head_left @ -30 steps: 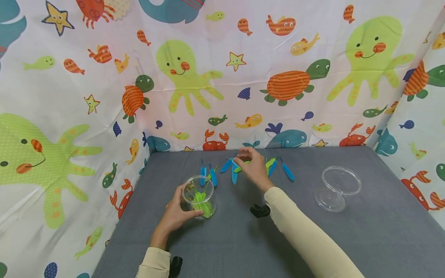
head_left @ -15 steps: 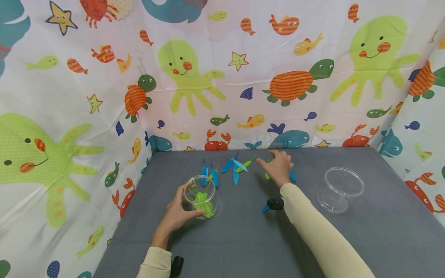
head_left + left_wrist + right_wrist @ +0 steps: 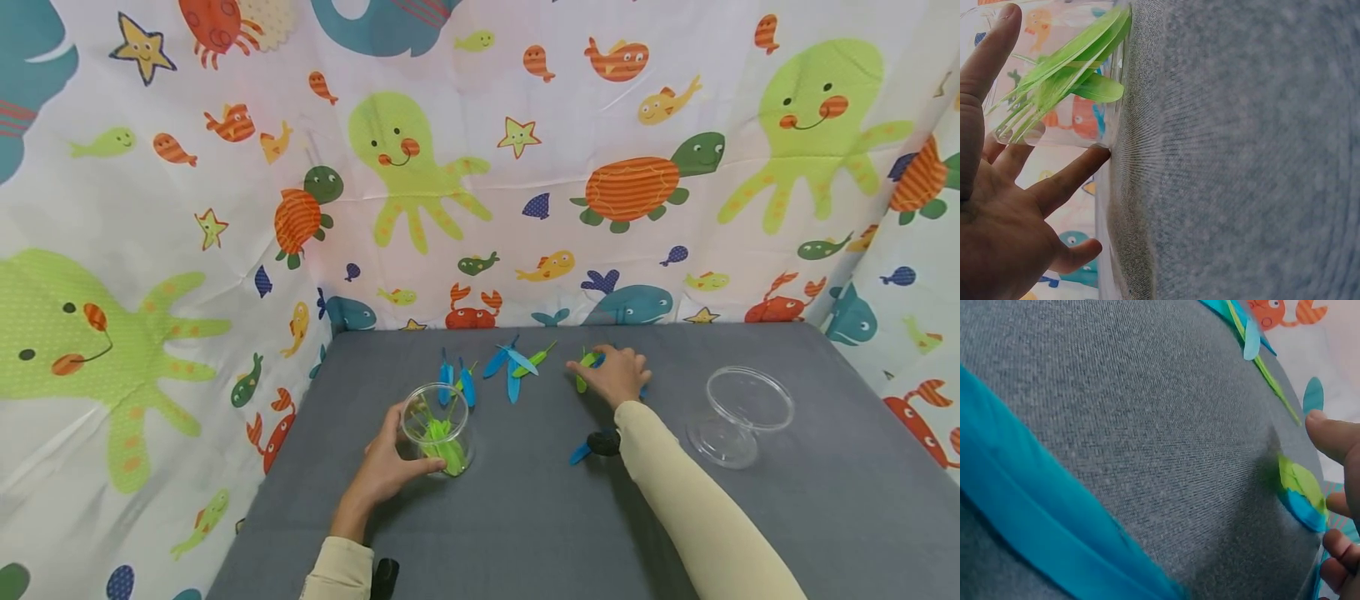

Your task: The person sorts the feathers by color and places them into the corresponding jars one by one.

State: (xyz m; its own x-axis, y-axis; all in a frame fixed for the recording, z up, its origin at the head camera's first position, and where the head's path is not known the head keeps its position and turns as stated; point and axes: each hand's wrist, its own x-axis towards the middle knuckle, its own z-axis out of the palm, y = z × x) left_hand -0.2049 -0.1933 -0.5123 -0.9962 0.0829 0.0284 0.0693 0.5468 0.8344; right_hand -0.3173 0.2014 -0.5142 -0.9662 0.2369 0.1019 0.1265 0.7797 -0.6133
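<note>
Right hand (image 3: pixel 618 377) near green feather (image 3: pixel 582 382)

The far cloth (image 3: pixel 465 75) is brightly lit. The tabletop (image 3: pixel 517 533) is shadowed beside the right sleeve (image 3: pixel 693 500), and blurred up close. Shine is seen on the cup (image 3: pixel 462 440).

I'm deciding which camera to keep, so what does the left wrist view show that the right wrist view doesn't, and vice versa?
Only the left wrist view: the left hand holding the clear cup, with green feathers inside.

Only the right wrist view: the right hand near a green feather that lies against a blue one, plus another blue feather in the foreground.

Both share the grey tabletop and parts of the sea-creature backdrop.
</note>
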